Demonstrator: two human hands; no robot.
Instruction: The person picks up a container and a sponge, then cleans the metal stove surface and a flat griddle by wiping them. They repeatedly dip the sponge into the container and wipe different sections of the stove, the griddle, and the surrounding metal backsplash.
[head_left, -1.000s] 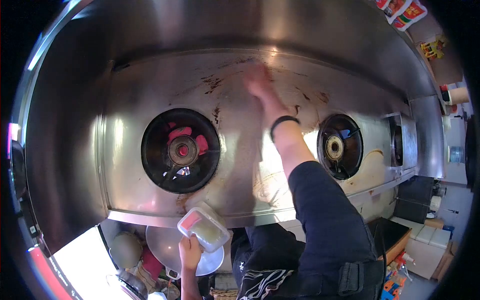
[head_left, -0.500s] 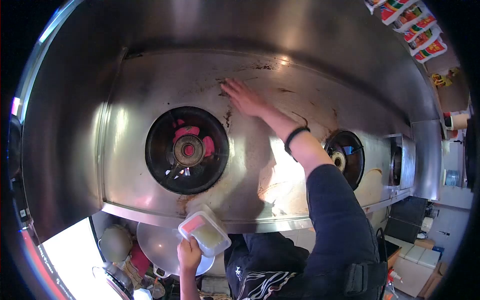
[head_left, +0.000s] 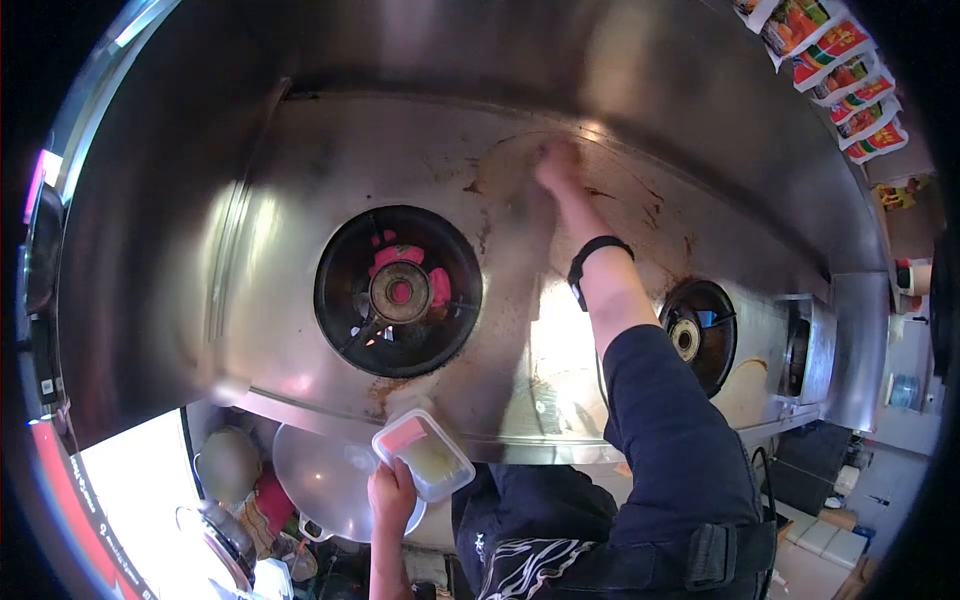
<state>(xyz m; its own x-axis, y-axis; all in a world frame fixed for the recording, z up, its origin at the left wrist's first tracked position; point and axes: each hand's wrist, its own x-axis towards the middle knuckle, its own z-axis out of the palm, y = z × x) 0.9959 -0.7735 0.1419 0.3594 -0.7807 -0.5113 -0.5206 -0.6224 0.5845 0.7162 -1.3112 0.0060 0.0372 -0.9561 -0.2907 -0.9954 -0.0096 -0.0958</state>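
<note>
Currently, your left hand (head_left: 391, 488) pinching clear rectangular plastic tub (head_left: 450, 482) by front edge of grey steel stovetop (head_left: 505, 385); right hand (head_left: 558, 164) blurred near back, grip can't tell; red-and-white plastic packets (head_left: 832, 55), lettering unreadable.

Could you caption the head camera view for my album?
Left hand holding a plastic tub by the front of a stained steel stove, right hand blurred over its back part.

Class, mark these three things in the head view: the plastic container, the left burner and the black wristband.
Plastic container (head_left: 449, 483): head view, side wall.
Left burner (head_left: 421, 293): head view, central metal ring.
Black wristband (head_left: 578, 267): head view, the strap's outer side.
</note>
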